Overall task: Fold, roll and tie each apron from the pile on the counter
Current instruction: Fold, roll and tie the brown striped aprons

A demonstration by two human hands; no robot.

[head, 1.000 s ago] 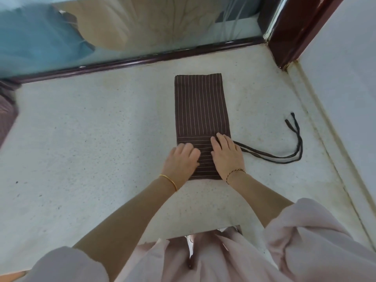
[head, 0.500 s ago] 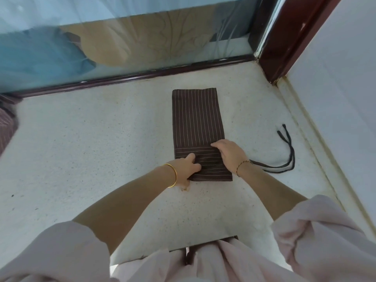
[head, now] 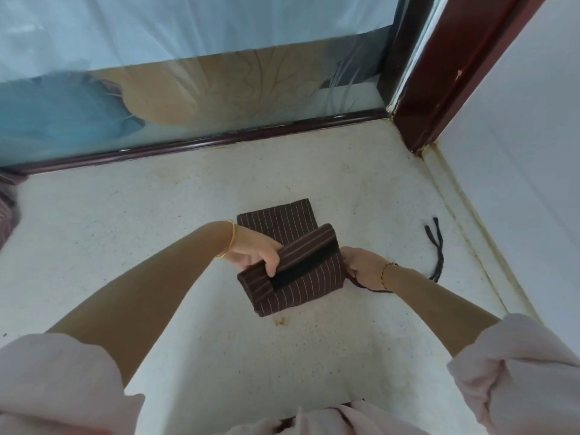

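Apron sits mid-counter, a brown striped strip with its near end turned over into a thick, loose roll held up off the stone. The far end lies flat beyond it, toward the glass. The left hand grips the left end of the roll, thumb curled over the top and fingers behind. The right hand clamps the right end with curled fingers, though what they do underneath is hidden. The ties trail off to the right near the wall and run back under the right wrist.

Rolling looks about half done to me. The roll sits skewed, its left end nearer the person than its right. Pushed forward like that, it may cone out, with layers stepping off at one side. It also looks slack, so the turns could spring open once a hand lets go to reach for the ties. Those are the other worry. Lying under the wrist, they could get dragged or wound into the roll, leaving too little to knot. A brownish crumb lies just beside the roll's near corner and might mark the cloth.
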